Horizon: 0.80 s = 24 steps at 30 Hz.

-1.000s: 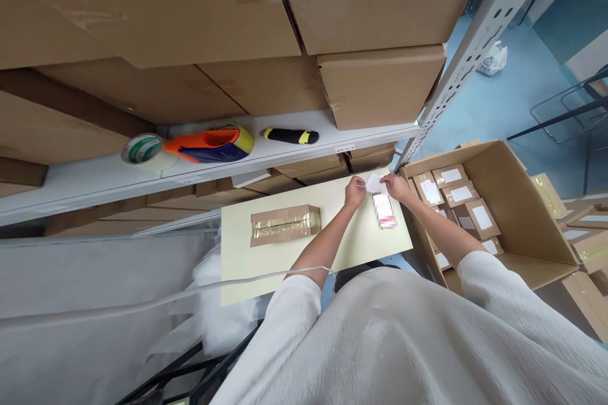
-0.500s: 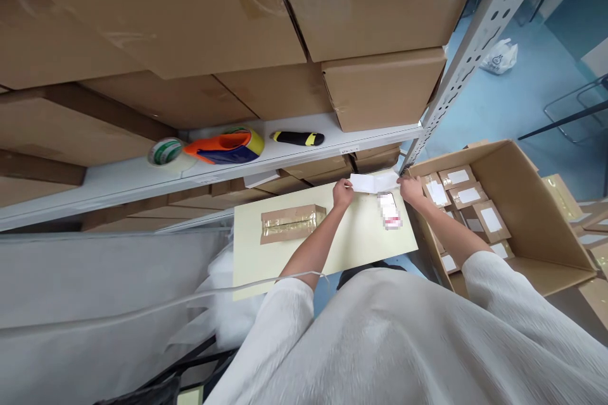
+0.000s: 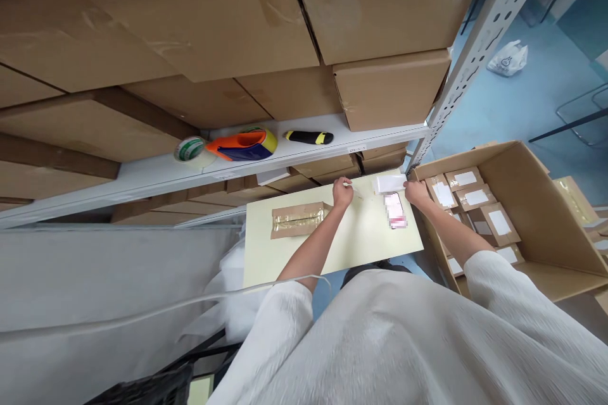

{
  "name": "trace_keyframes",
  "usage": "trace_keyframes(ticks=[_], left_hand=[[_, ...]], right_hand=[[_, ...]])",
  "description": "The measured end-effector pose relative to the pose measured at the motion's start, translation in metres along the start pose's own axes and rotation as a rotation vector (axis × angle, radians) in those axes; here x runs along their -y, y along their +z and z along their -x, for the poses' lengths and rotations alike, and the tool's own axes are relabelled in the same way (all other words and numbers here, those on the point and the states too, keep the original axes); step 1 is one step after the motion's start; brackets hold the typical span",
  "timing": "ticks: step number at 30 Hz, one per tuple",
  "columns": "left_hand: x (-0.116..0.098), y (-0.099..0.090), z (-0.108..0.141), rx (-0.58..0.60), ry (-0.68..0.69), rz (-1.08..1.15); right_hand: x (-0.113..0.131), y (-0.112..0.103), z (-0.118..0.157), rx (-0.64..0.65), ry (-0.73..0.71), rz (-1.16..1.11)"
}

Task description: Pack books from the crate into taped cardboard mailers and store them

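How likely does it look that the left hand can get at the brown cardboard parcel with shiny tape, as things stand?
Probably yes: the left hand is near the parcel and nothing visible blocks the way, though the hand seems to pinch something small and pale.

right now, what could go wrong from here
The white paper at the right hand might slip off the table, since it lies close to the far edge. The tape roll sits near the front edge of the shelf and could fall if bumped.
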<state>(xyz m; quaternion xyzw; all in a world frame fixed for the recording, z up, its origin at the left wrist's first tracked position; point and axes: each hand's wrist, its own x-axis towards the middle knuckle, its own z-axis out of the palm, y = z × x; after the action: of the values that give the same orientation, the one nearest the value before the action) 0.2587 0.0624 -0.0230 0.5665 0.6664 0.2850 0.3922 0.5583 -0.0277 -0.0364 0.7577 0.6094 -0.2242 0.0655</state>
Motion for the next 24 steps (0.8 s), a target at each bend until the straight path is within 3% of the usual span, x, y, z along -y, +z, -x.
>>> trace_keyframes(ticks=[6,11,18,24], left_hand=[[-0.01,0.003,0.013,0.005,0.005,0.059],[-0.021,-0.008,0.027,-0.021,0.047,0.107],[-0.02,-0.054,0.042,-0.082,0.061,0.211],[0.013,-0.108,0.052,-0.126,0.0,0.245]], right_hand=[[0.009,0.001,0.006,-0.069,-0.05,-0.093],[0.041,0.008,0.019,-0.064,-0.205,-0.252],[0.117,0.024,0.035,-0.184,-0.228,-0.653],[0.18,0.014,0.038,-0.251,-0.416,-0.868]])
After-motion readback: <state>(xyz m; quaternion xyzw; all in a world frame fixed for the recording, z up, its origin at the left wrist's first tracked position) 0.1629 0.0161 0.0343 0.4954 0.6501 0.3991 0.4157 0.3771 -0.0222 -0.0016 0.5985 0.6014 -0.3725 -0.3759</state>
